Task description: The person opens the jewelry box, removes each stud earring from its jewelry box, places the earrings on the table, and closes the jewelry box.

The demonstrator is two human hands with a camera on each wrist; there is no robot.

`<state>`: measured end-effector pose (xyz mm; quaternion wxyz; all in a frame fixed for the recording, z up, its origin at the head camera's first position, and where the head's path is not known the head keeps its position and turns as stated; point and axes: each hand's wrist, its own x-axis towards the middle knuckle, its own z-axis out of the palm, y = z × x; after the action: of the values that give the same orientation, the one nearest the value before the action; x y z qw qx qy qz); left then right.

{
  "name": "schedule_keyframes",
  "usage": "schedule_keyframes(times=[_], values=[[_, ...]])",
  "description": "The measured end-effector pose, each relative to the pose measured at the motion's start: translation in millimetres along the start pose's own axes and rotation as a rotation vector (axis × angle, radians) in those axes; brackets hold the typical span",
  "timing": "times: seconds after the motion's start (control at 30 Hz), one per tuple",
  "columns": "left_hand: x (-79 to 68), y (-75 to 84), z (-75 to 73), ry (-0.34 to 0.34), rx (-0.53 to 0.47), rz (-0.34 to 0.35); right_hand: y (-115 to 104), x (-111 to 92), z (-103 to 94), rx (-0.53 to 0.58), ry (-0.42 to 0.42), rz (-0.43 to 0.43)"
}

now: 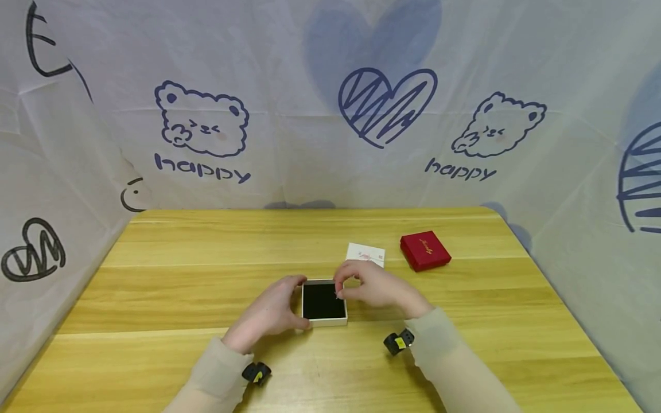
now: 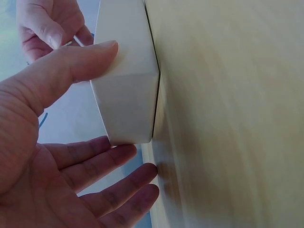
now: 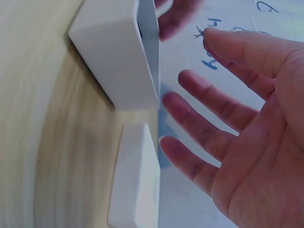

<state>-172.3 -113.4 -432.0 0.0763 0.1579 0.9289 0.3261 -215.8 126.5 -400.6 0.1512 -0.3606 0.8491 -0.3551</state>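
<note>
Box, white with black lining, uncovered on the table. The left hand grips its left end, thumb in front and fingers behind. The right hand pinches a tiny spiky trinket above the lining's right edge, other fingers spread. Opening is done; release of the trinket and covering are not. White lid and red box lie beyond, apart.
</note>
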Motion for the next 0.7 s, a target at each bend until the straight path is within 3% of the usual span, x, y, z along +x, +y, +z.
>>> schedule_keyframes(times=[0.13, 0.43, 0.7], values=[[0.0, 0.3, 0.1, 0.002, 0.001, 0.000, 6.1, -8.4, -7.8, 0.014, 0.034, 0.010], [0.3, -0.2, 0.7, 0.007, 0.009, 0.007, 18.8, -32.3, -25.0, 0.006, 0.090, 0.147], [0.3, -0.6, 1.4, 0.001, 0.011, 0.005, 44.4, -55.8, -35.6, -0.025, 0.158, 0.213]])
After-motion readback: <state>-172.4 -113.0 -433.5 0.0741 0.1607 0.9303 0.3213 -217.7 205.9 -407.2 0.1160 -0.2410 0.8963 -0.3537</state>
